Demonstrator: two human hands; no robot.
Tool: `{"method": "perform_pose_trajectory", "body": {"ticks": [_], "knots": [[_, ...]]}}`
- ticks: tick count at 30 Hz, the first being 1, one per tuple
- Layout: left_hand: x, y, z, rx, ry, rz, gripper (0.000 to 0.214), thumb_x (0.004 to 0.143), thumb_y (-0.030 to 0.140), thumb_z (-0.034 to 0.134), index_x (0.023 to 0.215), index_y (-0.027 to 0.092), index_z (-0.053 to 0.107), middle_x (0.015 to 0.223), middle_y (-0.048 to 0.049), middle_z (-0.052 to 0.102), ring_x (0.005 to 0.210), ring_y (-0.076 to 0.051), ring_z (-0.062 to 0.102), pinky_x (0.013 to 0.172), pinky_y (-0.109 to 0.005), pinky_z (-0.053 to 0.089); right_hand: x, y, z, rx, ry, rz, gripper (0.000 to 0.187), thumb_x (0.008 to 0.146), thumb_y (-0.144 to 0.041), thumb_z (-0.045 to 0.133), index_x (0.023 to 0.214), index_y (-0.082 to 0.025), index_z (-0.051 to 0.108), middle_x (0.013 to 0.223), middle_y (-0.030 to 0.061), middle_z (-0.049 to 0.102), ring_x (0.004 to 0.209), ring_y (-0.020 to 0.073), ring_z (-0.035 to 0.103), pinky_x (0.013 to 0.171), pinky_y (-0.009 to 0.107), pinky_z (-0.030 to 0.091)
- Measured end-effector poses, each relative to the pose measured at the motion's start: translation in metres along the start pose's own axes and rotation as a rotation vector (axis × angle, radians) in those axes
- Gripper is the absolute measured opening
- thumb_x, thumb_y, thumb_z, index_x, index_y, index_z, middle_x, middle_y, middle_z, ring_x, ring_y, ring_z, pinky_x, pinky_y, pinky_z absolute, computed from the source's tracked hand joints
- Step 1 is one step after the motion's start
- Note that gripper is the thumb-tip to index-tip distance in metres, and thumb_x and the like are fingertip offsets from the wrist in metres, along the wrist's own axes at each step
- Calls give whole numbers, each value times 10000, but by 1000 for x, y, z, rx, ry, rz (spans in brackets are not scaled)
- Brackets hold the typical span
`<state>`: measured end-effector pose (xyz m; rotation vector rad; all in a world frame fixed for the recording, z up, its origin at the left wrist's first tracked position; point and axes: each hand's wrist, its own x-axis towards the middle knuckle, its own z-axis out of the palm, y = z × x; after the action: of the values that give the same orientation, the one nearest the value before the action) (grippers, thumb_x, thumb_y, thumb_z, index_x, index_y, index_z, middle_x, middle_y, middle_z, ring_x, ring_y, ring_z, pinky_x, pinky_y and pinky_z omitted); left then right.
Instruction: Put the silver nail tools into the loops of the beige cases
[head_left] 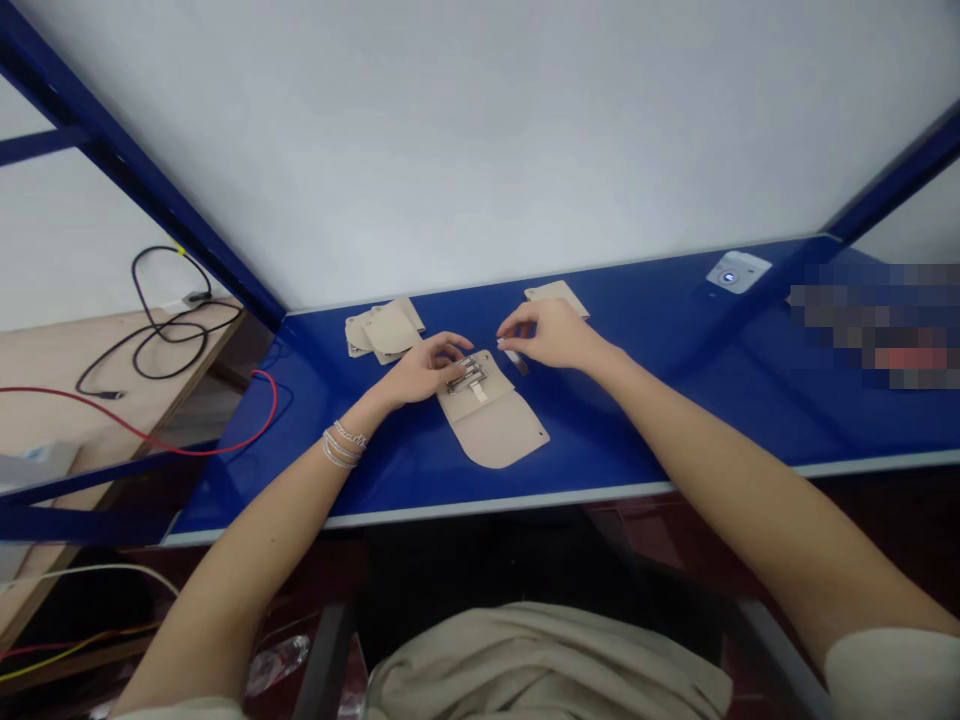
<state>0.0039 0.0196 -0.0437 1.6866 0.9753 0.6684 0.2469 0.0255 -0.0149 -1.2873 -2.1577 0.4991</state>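
Observation:
An opened beige flap case (496, 430) lies on the blue table, with several slim silver metal tools (468, 376) held in its upper part and a small pale tab below them. My left hand (426, 372) is at the case's upper left edge, its thumb pressing by the tools and its fingers curved above. Just right of the case, my right hand (546, 335) pinches a small silver metal tool (516, 358) between thumb and fingertips, its end pointing down near the tabletop. The tool's exact kind is too small to make out.
Several closed beige cases (390, 330) lie in a pile at the back left. Another beige case (559, 292) lies partly behind my right hand. A white device (739, 271) sits at the back right. Left of the table are a black cable (161, 330) and a red cable (187, 452).

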Motion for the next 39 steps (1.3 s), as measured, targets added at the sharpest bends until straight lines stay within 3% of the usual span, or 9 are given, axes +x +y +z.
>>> {"method": "perform_pose_trajectory", "body": {"ticks": [7,13,25,29,33,39], "knots": [[0,1,0,19,-1,6,441,769,327,751,1139,162,578,933,-24,574,705,-97,564,632,-233,452,5,17,8,-95,-1,184,238,781,-292,722,961,-146,775,827,61,743,706,156,638,722,290,498],[1,0,0,29,-3,17,443,763,318,754,1139,159,582,933,-25,575,715,-98,561,643,-234,456,5,15,21,-35,-62,272,275,718,-188,763,984,-128,732,864,65,756,703,148,670,683,254,514],[-1,3,0,102,-8,16,566,676,346,843,1146,162,586,973,-34,570,834,-135,576,725,-264,475,4,15,23,-4,-116,275,367,677,-39,680,1029,-127,733,855,74,768,783,184,707,717,240,538],[-1,2,-1,95,-8,16,573,675,363,843,1147,165,587,980,-40,574,838,-142,582,730,-275,486,3,10,20,-100,-112,268,278,714,-117,704,987,-140,755,925,95,764,822,197,698,772,263,534],[-1,2,-1,99,-6,14,576,670,365,846,1144,167,586,978,-39,573,821,-139,583,719,-275,488,3,7,17,-126,-133,281,131,738,-128,682,836,-157,764,859,88,764,809,209,694,767,278,526],[-1,3,-1,117,-3,10,570,676,349,843,1148,162,584,978,-34,564,822,-132,574,718,-269,473,2,2,17,-144,-178,247,146,740,-113,669,852,-157,752,887,85,765,817,208,688,736,272,512]]}}
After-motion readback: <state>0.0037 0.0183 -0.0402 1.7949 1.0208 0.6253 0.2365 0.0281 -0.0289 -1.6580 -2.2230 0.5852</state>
